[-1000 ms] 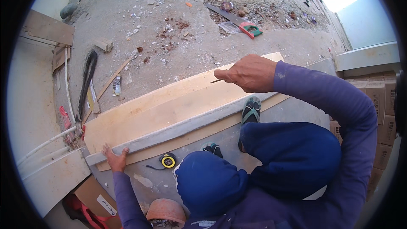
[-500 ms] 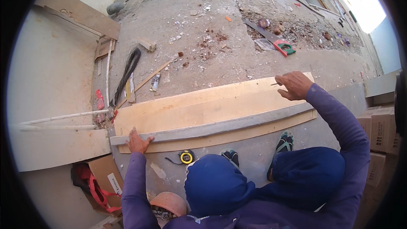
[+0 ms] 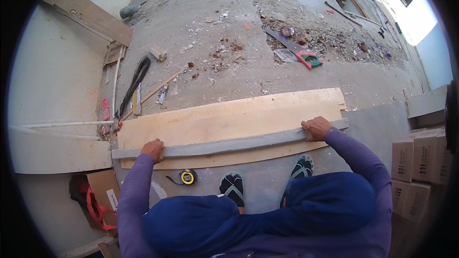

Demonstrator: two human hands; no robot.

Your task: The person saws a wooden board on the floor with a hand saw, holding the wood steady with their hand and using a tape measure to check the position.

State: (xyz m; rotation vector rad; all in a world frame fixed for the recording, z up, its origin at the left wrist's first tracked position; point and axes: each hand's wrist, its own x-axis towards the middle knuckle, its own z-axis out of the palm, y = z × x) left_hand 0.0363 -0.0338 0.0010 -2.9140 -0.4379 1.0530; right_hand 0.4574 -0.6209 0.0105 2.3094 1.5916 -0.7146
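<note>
A long grey straight bar (image 3: 229,146), its surface rough and smeared, lies lengthwise across a pale plywood sheet (image 3: 215,114) on the ground before me. Near the bar's left end, my left hand (image 3: 152,150) has its fingers curled over it. My right hand (image 3: 317,129) is closed over the bar close to its right end. A thin, pencil-like thing shows at the right fingers, too small to make out. Between my feet and the left wall, a yellow-and-black tape measure (image 3: 188,177) rests just below the plywood's near edge.
A handsaw (image 3: 299,52) with a red and green handle lies beyond the plywood, beside broken rubble. At the left are a dark cable bundle (image 3: 135,86), white pipes (image 3: 67,125) and a wood strip (image 3: 162,87). Cardboard boxes (image 3: 423,155) are stacked at the right.
My right hand has come down from the plywood's far right edge onto the bar. The left hand has closed over the bar. My knees have shifted, and the whole view has moved slightly.
</note>
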